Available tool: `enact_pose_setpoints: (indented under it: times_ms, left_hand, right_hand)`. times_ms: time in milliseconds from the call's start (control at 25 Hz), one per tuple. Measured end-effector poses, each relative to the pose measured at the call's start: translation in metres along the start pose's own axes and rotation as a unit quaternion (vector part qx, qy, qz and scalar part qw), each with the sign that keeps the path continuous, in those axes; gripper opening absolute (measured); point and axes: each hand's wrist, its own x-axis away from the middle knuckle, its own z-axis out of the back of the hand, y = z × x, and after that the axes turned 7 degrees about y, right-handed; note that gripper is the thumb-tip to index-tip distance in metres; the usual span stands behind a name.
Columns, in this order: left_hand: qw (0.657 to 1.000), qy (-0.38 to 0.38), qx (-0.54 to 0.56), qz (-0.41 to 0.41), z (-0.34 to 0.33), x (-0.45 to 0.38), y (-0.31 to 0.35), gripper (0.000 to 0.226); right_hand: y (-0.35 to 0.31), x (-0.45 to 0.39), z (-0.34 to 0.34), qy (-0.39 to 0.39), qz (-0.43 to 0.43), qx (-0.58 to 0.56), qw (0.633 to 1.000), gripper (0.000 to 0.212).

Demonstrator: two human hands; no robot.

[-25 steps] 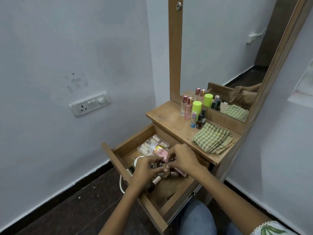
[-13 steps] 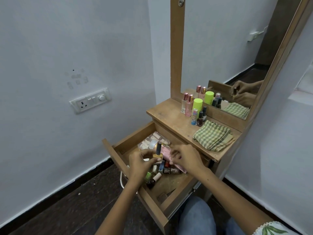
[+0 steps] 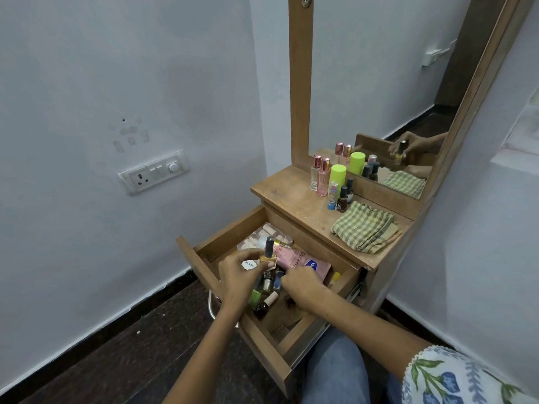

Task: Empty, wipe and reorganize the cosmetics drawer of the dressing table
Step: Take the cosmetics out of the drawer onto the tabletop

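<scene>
Soft, even, rather dim daylight with a bluish cast on the walls (image 3: 87, 83). Faint, diffuse shadows under the tabletop (image 3: 294, 205) and inside the drawer (image 3: 204, 263). No glare. Wide-angle bending of straight lines toward the edges. Slight softness at the lower corners.

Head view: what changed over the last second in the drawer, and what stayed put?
The left hand lifted a gold nail polish bottle upright out of the clutter, pinching it above the drawer. The right hand left the pink tube and reached lower among the small bottles. The tabletop bottles and checked cloth stayed put.
</scene>
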Motion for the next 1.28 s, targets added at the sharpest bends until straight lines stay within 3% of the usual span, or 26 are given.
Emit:
enact_pose_setpoints:
  times_ms: [80,200,360,440,520,600,840,1280]
  left_hand:
    - [1.000,0.003,0.003,0.001,0.000,0.000,0.001,0.023]
    - [1.000,0.007,0.010,-0.015,0.001,0.001,0.001,0.023]
    - [0.999,0.001,0.040,-0.023,-0.007,0.000,0.018,0.022]
    - [0.998,0.004,0.062,-0.010,-0.018,-0.007,0.031,0.025]
    - [0.997,0.008,0.076,-0.005,-0.032,-0.020,0.042,0.024]
    - [0.997,0.005,0.083,-0.010,-0.045,-0.034,0.052,0.025]
    - [0.997,-0.011,0.075,-0.008,-0.089,-0.065,0.066,0.027]
    - [0.999,-0.025,0.025,-0.013,-0.145,-0.074,0.075,0.024]
  right_hand:
    - [0.002,0.003,-0.003,0.019,-0.007,-0.031,0.999,0.023]
    - [0.022,0.011,0.000,0.057,-0.078,-0.217,0.971,0.035]
    - [0.050,0.031,0.020,0.213,-0.177,-0.476,0.835,0.036]
    - [0.066,0.037,0.039,0.319,-0.224,-0.501,0.772,0.037]
    - [0.088,0.036,0.051,0.390,-0.256,-0.482,0.742,0.039]
    - [0.108,0.028,0.049,0.418,-0.271,-0.447,0.743,0.036]
    - [0.127,-0.002,0.025,0.407,-0.302,-0.318,0.801,0.044]
    - [0.141,-0.006,0.019,0.406,-0.319,-0.282,0.809,0.038]
